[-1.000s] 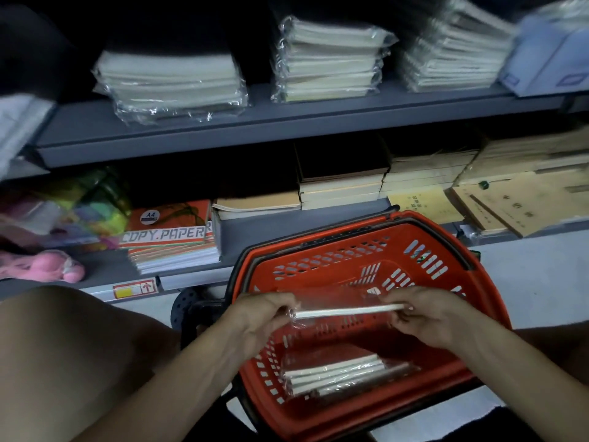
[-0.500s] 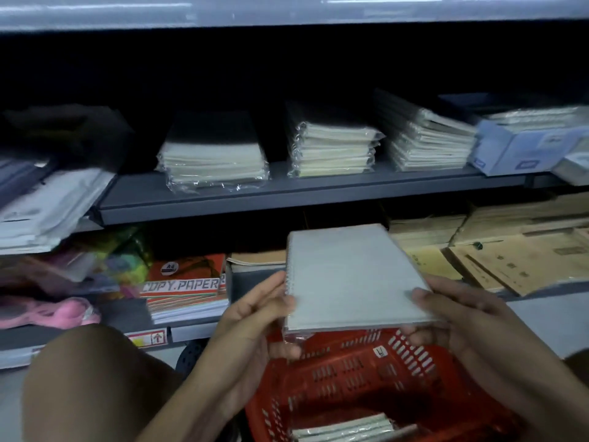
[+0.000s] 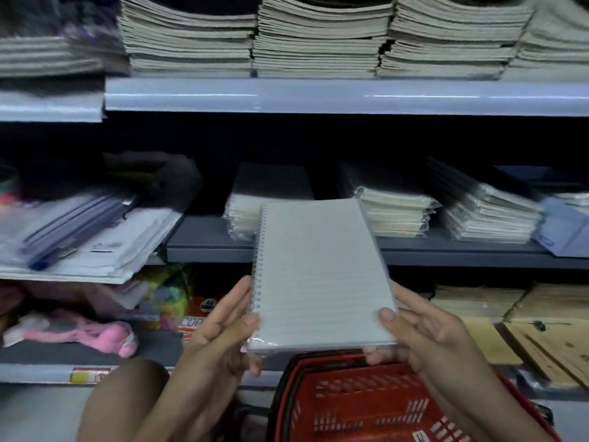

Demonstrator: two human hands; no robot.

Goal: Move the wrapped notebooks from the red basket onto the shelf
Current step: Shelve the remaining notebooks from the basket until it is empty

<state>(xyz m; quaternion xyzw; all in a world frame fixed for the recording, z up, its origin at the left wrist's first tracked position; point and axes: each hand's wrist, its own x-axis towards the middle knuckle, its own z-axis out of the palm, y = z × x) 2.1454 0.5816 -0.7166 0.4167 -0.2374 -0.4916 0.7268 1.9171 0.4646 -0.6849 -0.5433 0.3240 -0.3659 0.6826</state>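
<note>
A wrapped spiral notebook (image 3: pixel 320 272) with a pale lined cover is held up in front of the middle shelf (image 3: pixel 414 250). My left hand (image 3: pixel 224 327) holds its lower left edge by the spiral, thumb on the cover. Its lower right corner is pinched by my right hand (image 3: pixel 417 333), thumb on top. The red basket (image 3: pixel 360 406) sits below the hands; its inside floor is out of view. Stacks of wrapped notebooks (image 3: pixel 395 212) lie on the middle shelf behind the held one.
The top shelf (image 3: pixel 318 97) carries tall piles of exercise books. Loose papers and a blue pen (image 3: pixel 73 244) overhang at the left. Brown envelopes (image 3: pixel 526 330) lie lower right; a pink toy (image 3: pixel 95 338) and copy paper lie lower left. My knee (image 3: pixel 124 400) is beside the basket.
The notebook went from inside the basket, held edge-on, up to the level of the middle shelf with its cover facing me. My view tilted upward; the basket's contents dropped out of sight.
</note>
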